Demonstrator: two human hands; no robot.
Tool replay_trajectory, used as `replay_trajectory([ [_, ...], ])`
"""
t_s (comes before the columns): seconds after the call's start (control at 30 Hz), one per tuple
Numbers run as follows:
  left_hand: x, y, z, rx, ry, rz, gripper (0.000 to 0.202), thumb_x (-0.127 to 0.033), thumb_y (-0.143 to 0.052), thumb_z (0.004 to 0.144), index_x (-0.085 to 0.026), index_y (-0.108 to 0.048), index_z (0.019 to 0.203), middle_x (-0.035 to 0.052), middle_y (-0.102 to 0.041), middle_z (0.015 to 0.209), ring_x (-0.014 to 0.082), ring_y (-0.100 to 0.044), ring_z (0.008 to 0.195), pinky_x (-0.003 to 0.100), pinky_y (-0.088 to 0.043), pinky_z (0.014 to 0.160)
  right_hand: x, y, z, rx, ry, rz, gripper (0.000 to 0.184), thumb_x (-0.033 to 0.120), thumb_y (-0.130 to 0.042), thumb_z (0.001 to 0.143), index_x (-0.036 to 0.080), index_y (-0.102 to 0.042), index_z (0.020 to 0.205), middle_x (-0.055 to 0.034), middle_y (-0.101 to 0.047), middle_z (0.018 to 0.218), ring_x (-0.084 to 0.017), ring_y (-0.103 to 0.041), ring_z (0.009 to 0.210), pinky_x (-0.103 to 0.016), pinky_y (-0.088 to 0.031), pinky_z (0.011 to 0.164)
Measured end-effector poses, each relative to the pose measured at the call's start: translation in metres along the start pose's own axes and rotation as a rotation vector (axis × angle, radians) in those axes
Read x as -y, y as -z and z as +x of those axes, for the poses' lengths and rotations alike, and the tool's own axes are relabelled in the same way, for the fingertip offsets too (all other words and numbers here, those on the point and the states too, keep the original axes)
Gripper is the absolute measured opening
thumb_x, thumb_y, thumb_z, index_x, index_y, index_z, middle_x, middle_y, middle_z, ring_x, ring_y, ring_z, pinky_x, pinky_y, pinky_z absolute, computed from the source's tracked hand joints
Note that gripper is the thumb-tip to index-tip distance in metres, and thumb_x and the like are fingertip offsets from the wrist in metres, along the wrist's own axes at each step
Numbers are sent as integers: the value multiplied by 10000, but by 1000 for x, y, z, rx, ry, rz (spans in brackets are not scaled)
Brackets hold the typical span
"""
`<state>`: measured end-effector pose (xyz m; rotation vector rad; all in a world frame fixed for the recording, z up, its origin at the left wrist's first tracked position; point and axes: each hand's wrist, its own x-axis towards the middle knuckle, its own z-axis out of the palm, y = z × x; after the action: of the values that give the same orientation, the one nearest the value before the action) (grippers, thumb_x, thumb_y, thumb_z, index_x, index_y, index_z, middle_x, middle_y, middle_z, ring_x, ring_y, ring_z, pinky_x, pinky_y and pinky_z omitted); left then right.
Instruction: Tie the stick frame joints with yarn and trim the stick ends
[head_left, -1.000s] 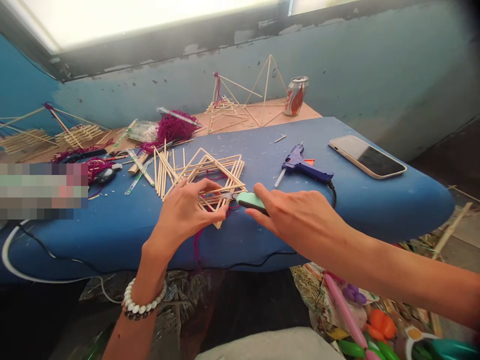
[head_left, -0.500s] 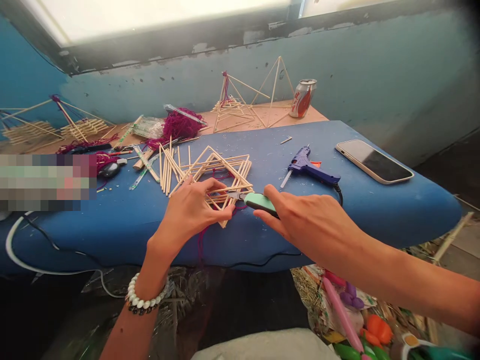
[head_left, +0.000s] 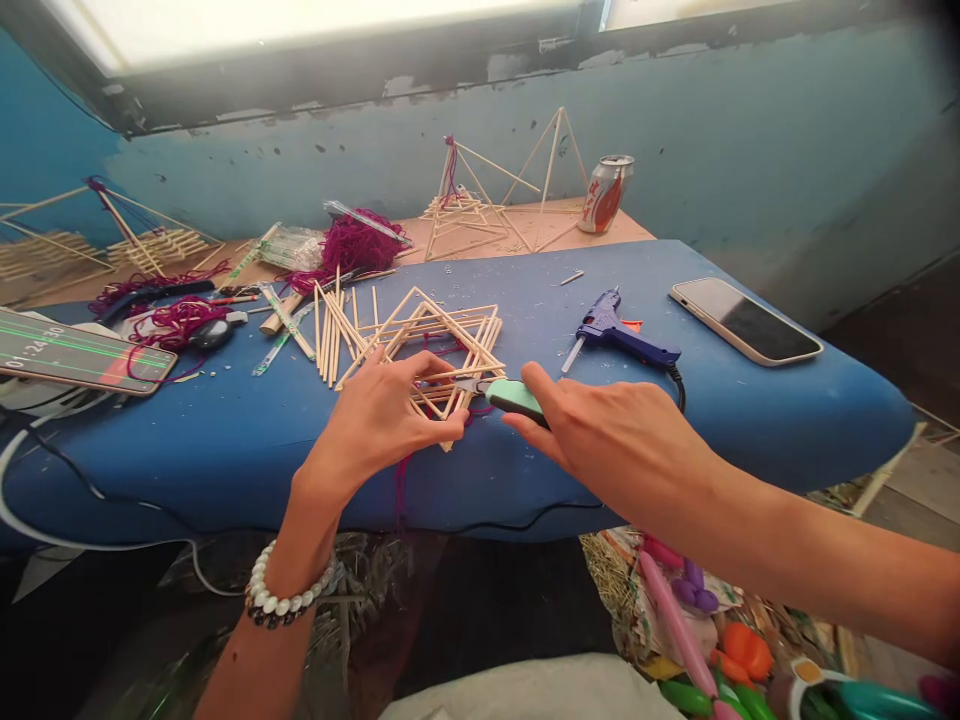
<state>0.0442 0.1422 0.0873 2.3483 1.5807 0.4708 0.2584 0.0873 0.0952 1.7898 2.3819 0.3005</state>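
My right hand [head_left: 607, 425] is closed around the mint-green and black handle of a small cutting tool [head_left: 514, 397]. The tool's short metal tip reaches the right side of a stick frame [head_left: 457, 330]; whether it is a blade or jaws cannot be made out. The frame is built of thin wooden sticks stacked in crossed squares, with purple yarn [head_left: 401, 485] hanging from it over the table's front edge. My left hand [head_left: 386, 415] grips its near left part, thumb and fingers about the sticks. The left fingertips are partly hidden among them.
Loose sticks [head_left: 337, 335] lie left of the frame. A blue glue gun [head_left: 626, 335] and a phone [head_left: 746, 320] rest on the right. Behind stand a can [head_left: 607, 195], stick pyramids [head_left: 551, 180] and purple yarn balls [head_left: 364, 240]. Another phone [head_left: 82, 350] lies left beside cables.
The view has shifted slightly, and the phone at the left now shows clearly. Both hands, the tool and the stick frame keep almost the same positions relative to each other.
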Motion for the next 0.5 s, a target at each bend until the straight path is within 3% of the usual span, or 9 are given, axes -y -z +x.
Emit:
replay_trajectory([
  [0.3,4,-3,0,-23,8,34,335,-456,-743,780,-263,-703,1052,-7,-807,1013,286,-709,1001,547,-412,1178,0,-1,5,-18,11,14,410,545,-385,1098,187,-550,1213,-46,-703,682,-271,-757,650,-314,-138,457],
  [0.5,-2,-1,1,-27,86,52,303,-440,-752,785,-250,-619,981,16,-793,1019,288,-693,1014,478,-500,1022,-4,1,2,15,30,49,380,514,-369,1110,183,-546,1174,-51,-719,720,-273,-775,704,-312,-148,456],
])
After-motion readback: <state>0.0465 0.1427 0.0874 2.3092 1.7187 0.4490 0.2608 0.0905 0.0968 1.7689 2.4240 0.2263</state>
